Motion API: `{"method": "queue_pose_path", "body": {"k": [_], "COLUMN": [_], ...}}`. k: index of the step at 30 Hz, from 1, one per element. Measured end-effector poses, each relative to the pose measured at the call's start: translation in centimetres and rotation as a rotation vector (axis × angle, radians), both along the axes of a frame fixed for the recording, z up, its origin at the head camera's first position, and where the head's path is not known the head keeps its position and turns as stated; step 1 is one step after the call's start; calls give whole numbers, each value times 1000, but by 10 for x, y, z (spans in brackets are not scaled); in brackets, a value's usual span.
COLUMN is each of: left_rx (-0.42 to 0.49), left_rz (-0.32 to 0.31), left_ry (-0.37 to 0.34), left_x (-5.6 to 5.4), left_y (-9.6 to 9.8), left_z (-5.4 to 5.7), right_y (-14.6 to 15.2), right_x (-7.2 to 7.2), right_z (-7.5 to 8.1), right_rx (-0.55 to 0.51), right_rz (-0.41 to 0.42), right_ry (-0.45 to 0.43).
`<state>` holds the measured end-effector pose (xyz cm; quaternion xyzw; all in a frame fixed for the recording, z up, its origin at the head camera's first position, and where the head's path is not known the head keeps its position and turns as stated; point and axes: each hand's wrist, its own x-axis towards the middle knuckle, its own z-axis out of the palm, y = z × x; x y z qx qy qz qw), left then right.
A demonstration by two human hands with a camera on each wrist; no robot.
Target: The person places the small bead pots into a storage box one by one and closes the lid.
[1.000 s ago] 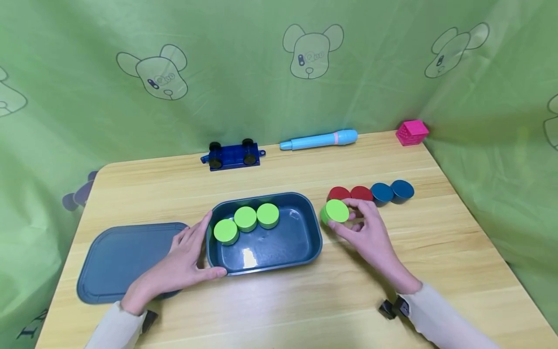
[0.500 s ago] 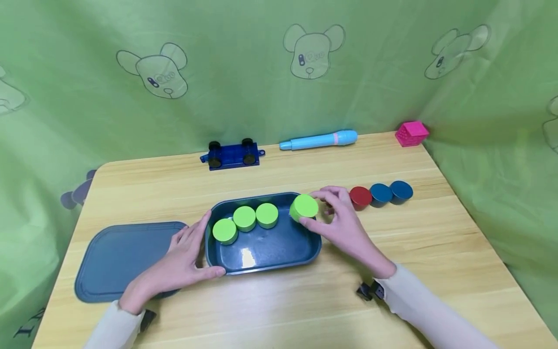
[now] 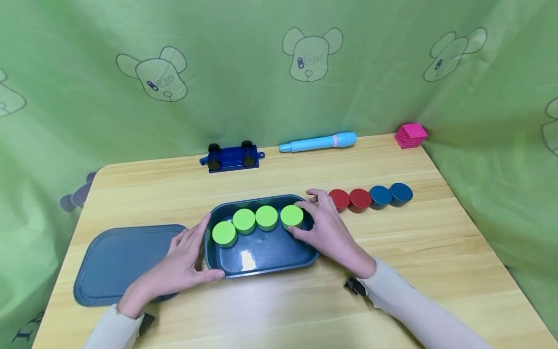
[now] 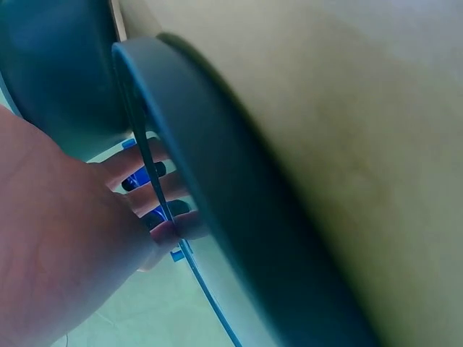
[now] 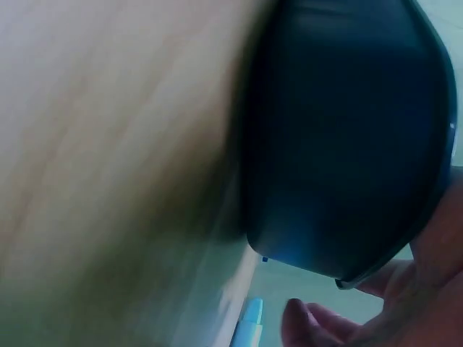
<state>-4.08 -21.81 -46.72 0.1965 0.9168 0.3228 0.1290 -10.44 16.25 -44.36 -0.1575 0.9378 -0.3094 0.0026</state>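
In the head view a dark blue plastic box (image 3: pixel 270 253) stands on the table with several bright green cylinder blocks inside. My left hand (image 3: pixel 185 261) rests against the box's left end, fingers fairly straight along the side and thumb at the front corner. Reaching over the right end, my right hand (image 3: pixel 324 225) pinches a green cylinder block (image 3: pixel 291 216) between thumb and index finger, low inside the box. Left of it three more green blocks (image 3: pixel 266 218) stand in a slanting row. Both wrist views show the box's outer wall (image 4: pixel 217 173) close up; the green blocks are hidden there.
Two red cylinder blocks (image 3: pixel 360 199) and two blue ones (image 3: pixel 380 196) line up right of the box. A dark blue lid (image 3: pixel 117 261) lies at the left. Along the back are a blue wheeled toy base (image 3: pixel 232 157), a light blue pen-like stick (image 3: pixel 318 142) and a pink cube (image 3: pixel 410 135).
My right hand has carried the green cylinder block leftward from beside the red blocks, over the rim and down into the box. The left hand has stayed at the box's left end.
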Motion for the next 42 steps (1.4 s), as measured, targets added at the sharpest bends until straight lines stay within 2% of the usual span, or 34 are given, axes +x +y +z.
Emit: {"method": "queue_pose_path", "body": {"k": [7,10,16,30,37,42], "left_rx": [6,5,5,0,-2,-3], "left_rz": [-1,-3,-5,-3,-5,-7], "left_ry": [5,1,8,7,-1,6], "left_x": [1,1,0,1,1,2], "left_y": [1,1,2,-1,0,0], "left_z": [1,1,-1,1,0,0], "right_y": [-5,-6,-6,-8,6,24], "right_x": [2,4,6,5,9,9], "right_z": [4,4,2,3,3,4], "right_rx": [137,149,99,49,-44,-126], "right_rz": [28,21,-3,3,3,12], "right_ry": [1,14,75,48,41,76]}}
